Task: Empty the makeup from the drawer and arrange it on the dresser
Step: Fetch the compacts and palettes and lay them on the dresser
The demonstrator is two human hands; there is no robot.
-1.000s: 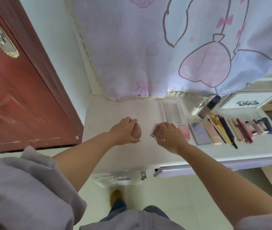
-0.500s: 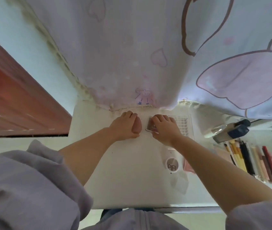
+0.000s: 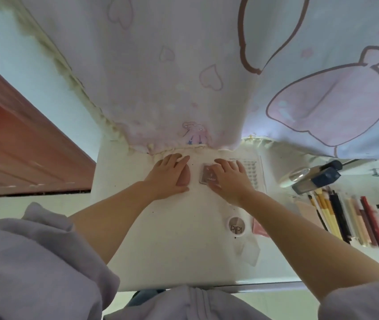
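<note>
My left hand (image 3: pixel 165 175) grips a pink makeup sponge (image 3: pixel 184 179) and sets it down at the back of the white dresser top (image 3: pixel 160 239), near the curtain hem. My right hand (image 3: pixel 229 179) holds a small clear compact (image 3: pixel 208 174) with pinkish powder flat on the dresser, just right of the sponge. Behind my right hand lies a clear lash tray (image 3: pixel 252 173). A round white compact marked PIPI (image 3: pixel 236 226) lies nearer to me, under my right forearm. The drawer is out of view.
A row of pencils, brushes and lipsticks (image 3: pixel 345 218) lies on the right. A glass bottle with a dark cap (image 3: pixel 311 179) lies behind them. A printed curtain (image 3: pixel 207 77) hangs over the dresser's back edge. A red-brown door (image 3: pixel 22 146) stands at the left.
The camera has leaned in over the dresser. Both hands moved from the middle of the top to its back edge and lowered the sponge and the compact onto the surface.
</note>
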